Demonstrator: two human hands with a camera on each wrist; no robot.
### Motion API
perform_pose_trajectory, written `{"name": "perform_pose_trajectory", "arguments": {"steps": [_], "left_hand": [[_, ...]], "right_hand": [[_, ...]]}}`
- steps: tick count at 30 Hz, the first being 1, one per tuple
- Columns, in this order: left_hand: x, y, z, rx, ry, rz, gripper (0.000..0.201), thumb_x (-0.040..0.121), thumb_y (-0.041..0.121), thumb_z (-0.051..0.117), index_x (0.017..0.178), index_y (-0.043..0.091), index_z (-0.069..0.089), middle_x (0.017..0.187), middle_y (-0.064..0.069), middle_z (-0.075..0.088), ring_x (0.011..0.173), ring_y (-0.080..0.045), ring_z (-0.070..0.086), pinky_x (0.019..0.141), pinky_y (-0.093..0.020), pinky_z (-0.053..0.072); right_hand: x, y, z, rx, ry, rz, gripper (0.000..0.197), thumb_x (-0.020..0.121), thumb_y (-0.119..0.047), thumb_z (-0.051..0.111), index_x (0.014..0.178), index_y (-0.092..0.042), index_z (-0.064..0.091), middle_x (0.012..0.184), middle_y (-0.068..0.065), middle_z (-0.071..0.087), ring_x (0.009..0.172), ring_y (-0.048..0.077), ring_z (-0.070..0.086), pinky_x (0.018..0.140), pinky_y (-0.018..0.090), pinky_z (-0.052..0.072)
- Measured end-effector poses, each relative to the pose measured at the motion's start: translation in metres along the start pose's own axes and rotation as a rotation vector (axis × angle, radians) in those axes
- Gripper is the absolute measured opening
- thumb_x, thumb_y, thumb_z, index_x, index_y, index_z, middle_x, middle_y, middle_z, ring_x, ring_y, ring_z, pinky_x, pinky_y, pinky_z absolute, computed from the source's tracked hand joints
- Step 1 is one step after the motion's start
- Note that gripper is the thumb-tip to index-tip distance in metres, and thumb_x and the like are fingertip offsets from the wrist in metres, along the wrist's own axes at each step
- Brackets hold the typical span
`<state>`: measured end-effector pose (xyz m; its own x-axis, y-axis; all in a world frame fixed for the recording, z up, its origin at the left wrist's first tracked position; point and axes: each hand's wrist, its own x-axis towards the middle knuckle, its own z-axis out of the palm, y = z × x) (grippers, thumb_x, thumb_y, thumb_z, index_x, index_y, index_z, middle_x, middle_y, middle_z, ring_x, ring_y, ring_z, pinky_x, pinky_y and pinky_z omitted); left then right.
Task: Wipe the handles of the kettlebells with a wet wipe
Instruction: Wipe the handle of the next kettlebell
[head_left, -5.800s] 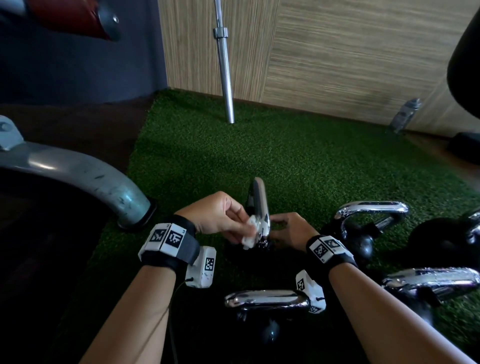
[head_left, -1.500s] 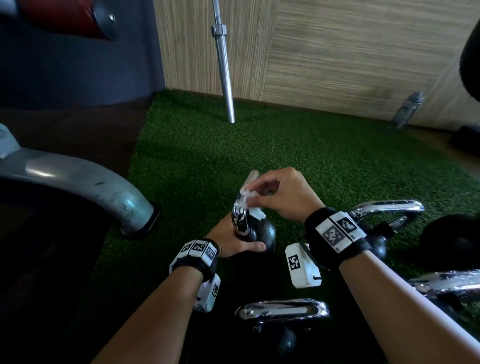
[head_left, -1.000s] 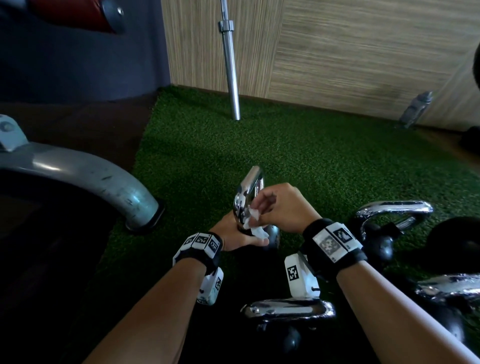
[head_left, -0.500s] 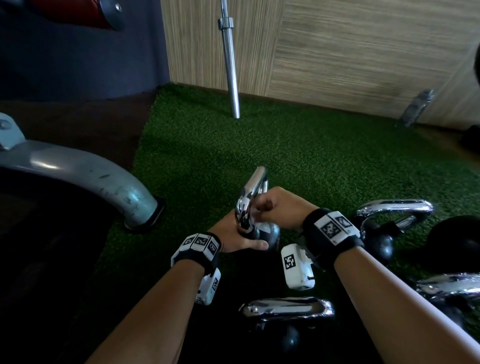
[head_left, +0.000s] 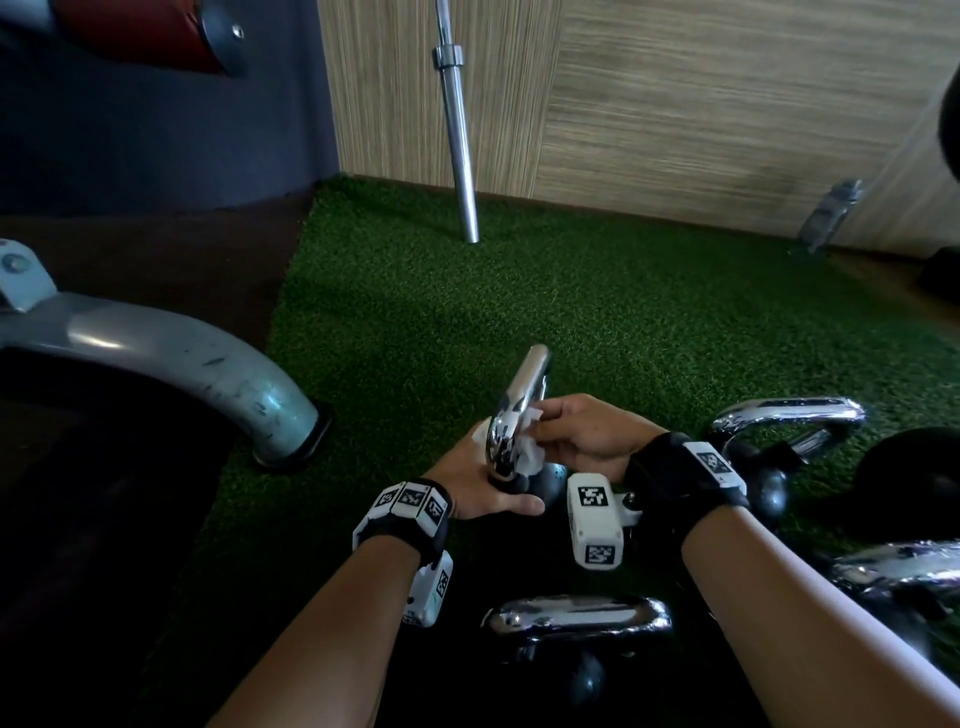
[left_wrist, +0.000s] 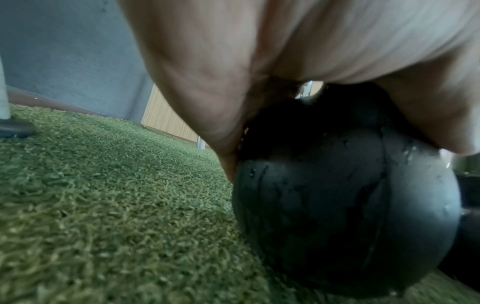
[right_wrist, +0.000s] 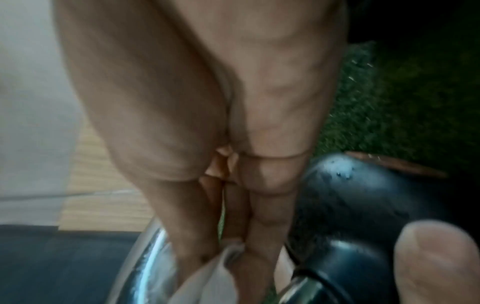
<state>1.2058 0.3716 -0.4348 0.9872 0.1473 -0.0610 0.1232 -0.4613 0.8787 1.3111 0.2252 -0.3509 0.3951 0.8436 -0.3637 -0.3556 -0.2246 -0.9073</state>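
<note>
Our left hand (head_left: 480, 486) clasps the black kettlebell (left_wrist: 345, 205) at six o'clock on the turf (head_left: 519, 312), steadying it, while our right hand (head_left: 587, 441) pinches the wet wipe (head_left: 527, 457) against the chrome handle (head_left: 519, 400) from three o'clock.
</note>
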Motion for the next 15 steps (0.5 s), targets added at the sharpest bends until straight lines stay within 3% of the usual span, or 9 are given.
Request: {"name": "perform_pose_trajectory", "arguments": {"steps": [2,5,8,11,13,15], "left_hand": [[-0.001,0.008,0.001,0.015,0.003,0.038,0.09,0.063,0.028,0.098,0.138,0.028,0.049,0.129,0.02,0.055,0.112,0.013,0.053,0.104,-0.015,0.041],[-0.003,0.015,-0.001,0.034,0.008,0.051,0.086,0.061,0.028,0.098,0.129,0.04,0.047,0.135,0.013,0.054,0.125,-0.003,0.052,0.111,-0.023,0.04],[-0.004,0.014,0.0,0.053,0.022,0.04,0.081,0.063,0.022,0.098,0.122,0.04,0.045,0.121,0.022,0.053,0.113,0.006,0.053,0.1,-0.005,0.037],[-0.005,0.015,0.001,0.049,0.034,0.06,0.081,0.062,0.02,0.098,0.119,0.043,0.045,0.117,0.027,0.053,0.107,0.011,0.053,0.098,-0.005,0.039],[-0.004,0.014,0.001,0.028,0.032,0.059,0.076,0.062,0.018,0.098,0.112,0.044,0.048,0.113,0.025,0.058,0.102,0.012,0.057,0.092,-0.007,0.04],[-0.004,0.016,0.0,0.022,0.025,0.045,0.073,0.062,0.015,0.098,0.107,0.044,0.047,0.108,0.024,0.059,0.097,0.017,0.056,0.086,0.001,0.039]], "right_hand": [[0.001,0.002,-0.004,0.136,0.021,0.011,0.028,0.083,0.0,0.062,0.11,0.004,0.066,0.095,0.016,0.075,0.079,0.02,0.075,0.084,0.032,0.061],[-0.005,0.005,-0.008,0.238,0.043,0.004,0.026,0.082,-0.003,0.062,0.107,0.003,0.067,0.094,0.016,0.075,0.078,0.02,0.076,0.086,0.034,0.06],[-0.009,0.012,-0.011,0.269,0.034,0.005,0.026,0.084,-0.003,0.061,0.108,0.005,0.067,0.095,0.016,0.075,0.08,0.02,0.076,0.081,0.03,0.063],[-0.003,0.015,-0.012,0.323,0.057,-0.038,0.035,0.092,-0.005,0.064,0.125,0.006,0.062,0.104,0.017,0.073,0.091,0.023,0.072,0.102,0.038,0.052],[0.0,0.014,-0.012,0.407,0.123,-0.082,0.028,0.09,-0.008,0.064,0.115,0.003,0.066,0.095,0.014,0.076,0.084,0.019,0.073,0.094,0.034,0.055],[-0.002,0.012,-0.013,0.459,0.158,-0.116,0.017,0.087,-0.009,0.063,0.1,-0.001,0.07,0.087,0.013,0.077,0.075,0.017,0.076,0.079,0.031,0.062]]}}
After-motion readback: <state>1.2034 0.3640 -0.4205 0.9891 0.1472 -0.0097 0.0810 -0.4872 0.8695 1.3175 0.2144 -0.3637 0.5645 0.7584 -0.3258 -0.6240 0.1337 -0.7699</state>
